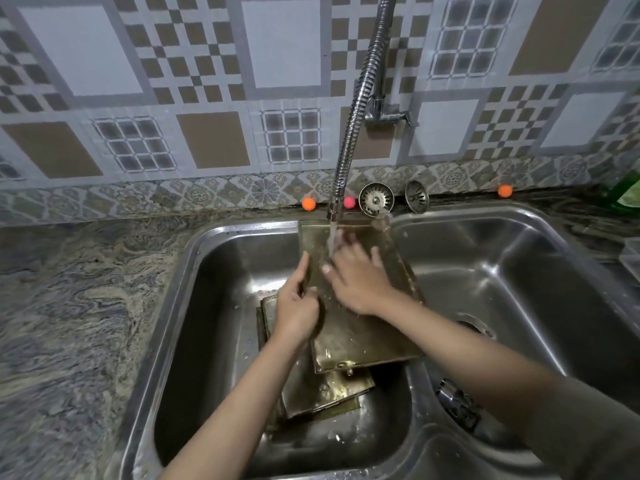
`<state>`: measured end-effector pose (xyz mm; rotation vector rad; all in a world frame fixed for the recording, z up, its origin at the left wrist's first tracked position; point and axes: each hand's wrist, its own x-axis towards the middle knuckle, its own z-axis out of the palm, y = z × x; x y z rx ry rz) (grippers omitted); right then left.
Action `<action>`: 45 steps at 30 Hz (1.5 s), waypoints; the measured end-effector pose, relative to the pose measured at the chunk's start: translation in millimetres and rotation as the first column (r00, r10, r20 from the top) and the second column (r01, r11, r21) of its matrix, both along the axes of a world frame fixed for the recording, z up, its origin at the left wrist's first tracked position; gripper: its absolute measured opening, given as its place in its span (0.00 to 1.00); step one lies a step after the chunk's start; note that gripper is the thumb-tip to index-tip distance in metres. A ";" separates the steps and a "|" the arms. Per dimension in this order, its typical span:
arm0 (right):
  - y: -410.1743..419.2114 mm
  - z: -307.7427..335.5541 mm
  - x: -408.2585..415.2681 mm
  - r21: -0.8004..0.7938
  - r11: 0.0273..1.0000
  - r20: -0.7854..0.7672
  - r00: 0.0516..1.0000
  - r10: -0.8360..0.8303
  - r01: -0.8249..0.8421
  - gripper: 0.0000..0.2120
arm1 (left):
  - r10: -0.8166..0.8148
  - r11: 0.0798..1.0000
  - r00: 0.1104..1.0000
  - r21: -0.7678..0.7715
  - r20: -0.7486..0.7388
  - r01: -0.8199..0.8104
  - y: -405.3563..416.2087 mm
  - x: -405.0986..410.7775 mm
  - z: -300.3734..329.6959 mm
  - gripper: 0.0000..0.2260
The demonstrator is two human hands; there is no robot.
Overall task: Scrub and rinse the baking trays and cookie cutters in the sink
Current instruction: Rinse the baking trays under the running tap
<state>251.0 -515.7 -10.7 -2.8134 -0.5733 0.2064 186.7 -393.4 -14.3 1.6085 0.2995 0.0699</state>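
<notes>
The left hand is closed around the left edge of a brass-coloured baking tray, thumb on top and fingers curled beneath. The right hand is laid flat on the tray's upper face with its fingers spread, wetted by the stream falling from the flexible tap hose. The tray is held tilted over the left basin of the double sink, its far edge propped towards the sink's back rim and divider. More trays are stacked beneath it on the floor of that basin. Behind the sink, on the counter ledge, two metal strainer plugs are stood against the wall. Three small balls, two orange and one pink, are seen along the same ledge. The sink's right basin lies beside the tray.
</notes>
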 end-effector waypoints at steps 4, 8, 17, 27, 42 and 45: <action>-22.3 -9.7 -34.5 -0.044 0.950 -0.008 0.951 0.309 -0.309 0.28 | 0.123 0.992 0.992 0.037 -0.012 -0.123 27.4 3.7 -0.8 0.28; -57.1 -9.3 -3.2 -0.162 0.987 0.142 0.990 0.014 0.009 0.31 | 0.149 0.988 0.988 -0.025 -0.039 -0.151 35.7 -3.0 -1.4 0.29; -51.9 3.5 -19.2 0.835 0.467 -0.268 0.956 -0.121 0.293 0.23 | 0.072 0.994 0.992 0.092 -0.103 -0.063 28.8 -2.3 -5.5 0.26; -14.1 12.3 -46.2 0.860 0.472 -0.216 0.976 -0.006 0.193 0.29 | -0.336 0.939 0.931 -0.025 0.146 0.343 -5.8 -5.5 38.4 0.22; 2.0 5.4 -46.4 0.768 0.628 -0.171 0.985 0.017 0.122 0.21 | 0.144 0.956 0.985 -0.271 0.095 -0.113 6.8 -9.4 35.6 0.27; -8.6 -4.1 -36.3 0.495 0.869 -0.032 0.999 -0.009 0.024 0.24 | 0.181 0.925 0.983 -0.343 0.028 -0.161 9.4 -9.0 33.7 0.26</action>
